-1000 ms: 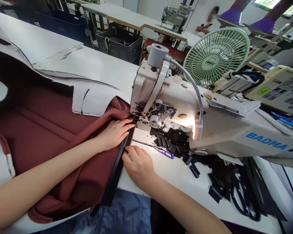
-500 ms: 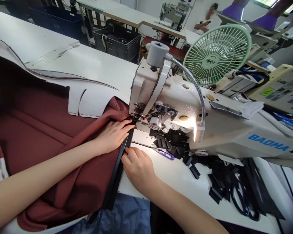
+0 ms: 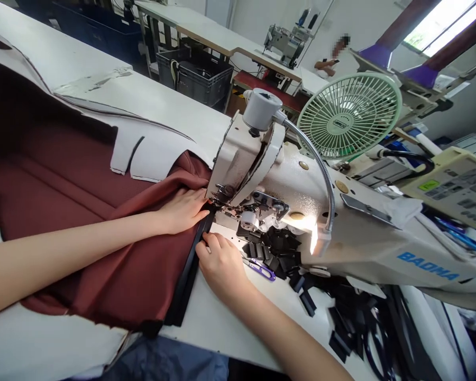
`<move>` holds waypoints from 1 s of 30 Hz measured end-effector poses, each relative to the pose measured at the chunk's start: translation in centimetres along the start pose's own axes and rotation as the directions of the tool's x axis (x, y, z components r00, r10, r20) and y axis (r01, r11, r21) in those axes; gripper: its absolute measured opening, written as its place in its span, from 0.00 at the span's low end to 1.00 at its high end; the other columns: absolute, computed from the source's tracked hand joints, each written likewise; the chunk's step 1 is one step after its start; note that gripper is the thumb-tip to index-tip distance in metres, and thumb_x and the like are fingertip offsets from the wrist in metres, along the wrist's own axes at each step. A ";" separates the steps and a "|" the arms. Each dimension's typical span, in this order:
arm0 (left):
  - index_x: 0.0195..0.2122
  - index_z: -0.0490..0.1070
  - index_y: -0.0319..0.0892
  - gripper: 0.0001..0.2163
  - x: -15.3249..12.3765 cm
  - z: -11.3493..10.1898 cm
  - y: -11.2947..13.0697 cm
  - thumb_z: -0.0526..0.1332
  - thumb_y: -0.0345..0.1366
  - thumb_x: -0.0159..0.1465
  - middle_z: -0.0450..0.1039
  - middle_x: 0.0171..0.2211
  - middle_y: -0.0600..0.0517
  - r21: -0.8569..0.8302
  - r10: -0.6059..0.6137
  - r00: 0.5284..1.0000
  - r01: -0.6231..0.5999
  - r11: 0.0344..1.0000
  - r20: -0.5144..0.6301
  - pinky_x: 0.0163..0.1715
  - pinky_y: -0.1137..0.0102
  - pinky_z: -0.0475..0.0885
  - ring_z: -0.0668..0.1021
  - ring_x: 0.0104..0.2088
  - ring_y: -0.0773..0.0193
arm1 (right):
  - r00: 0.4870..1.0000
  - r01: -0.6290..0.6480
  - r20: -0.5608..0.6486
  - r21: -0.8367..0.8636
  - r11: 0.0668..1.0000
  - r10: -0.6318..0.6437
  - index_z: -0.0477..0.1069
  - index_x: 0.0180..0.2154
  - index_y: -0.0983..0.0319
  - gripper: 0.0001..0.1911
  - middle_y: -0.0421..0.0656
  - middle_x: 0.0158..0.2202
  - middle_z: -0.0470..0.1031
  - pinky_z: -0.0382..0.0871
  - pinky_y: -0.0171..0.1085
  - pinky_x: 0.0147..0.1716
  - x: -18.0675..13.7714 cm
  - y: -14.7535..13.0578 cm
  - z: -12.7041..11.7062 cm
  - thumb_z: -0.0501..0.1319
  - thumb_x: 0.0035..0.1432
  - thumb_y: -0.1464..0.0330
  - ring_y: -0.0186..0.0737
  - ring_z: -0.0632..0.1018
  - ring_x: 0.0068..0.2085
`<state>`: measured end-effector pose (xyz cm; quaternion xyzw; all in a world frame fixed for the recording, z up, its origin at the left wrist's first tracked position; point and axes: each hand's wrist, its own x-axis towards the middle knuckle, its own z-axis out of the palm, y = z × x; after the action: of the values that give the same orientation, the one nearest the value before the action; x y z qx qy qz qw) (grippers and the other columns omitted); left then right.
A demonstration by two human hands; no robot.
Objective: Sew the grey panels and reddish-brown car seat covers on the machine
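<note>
A: Start at the left. Where's the cloth?
B: The dark red cloth (image 3: 83, 185) covers the left of the counter (image 3: 212, 323), with white flaps (image 3: 154, 153) along its far side and its right edge by the needle end of the sewing machine (image 3: 257, 153).
A: And the left arm?
B: It comes in from the left edge and lies across the cloth, nearly straight at the wrist. The left hand (image 3: 182, 210) is palm down, its grip spread flat on the cloth, fingertips just short of the needle area.
A: Next?
B: A black strip (image 3: 184, 286), running along the cloth's right edge towards the machine.
A: The right hand?
B: The right hand (image 3: 224, 262) is knuckles up, fingers curled, its grip pinching the strip's edge between thumb and forefinger. The forearm slants up from the lower right.
A: What's beside it?
B: Purple snips (image 3: 263, 270) lie on the counter, then a heap of black scraps (image 3: 283, 243) under the machine's lit lamp (image 3: 321, 241). A green fan (image 3: 349, 116) stands behind.
</note>
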<state>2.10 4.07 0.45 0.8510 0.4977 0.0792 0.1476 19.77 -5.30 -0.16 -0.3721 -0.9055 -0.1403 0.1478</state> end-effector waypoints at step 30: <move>0.56 0.73 0.47 0.30 -4.7 -6.9 -2.6 0.65 0.59 0.58 0.73 0.59 0.43 -0.018 0.417 0.893 -0.420 0.907 0.170 0.59 0.58 0.64 0.72 0.61 0.46 | 0.998 0.028 0.055 0.019 0.999 -0.029 0.75 0.40 0.64 0.08 0.48 0.45 0.79 0.66 0.40 0.33 -0.8 0.5 -1.0 0.56 0.67 0.75 0.41 0.74 0.37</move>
<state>-4.31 2.41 6.12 0.9431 0.2893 0.0315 0.1608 20.86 -5.84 0.51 -0.3614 -0.9158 -0.1238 0.1239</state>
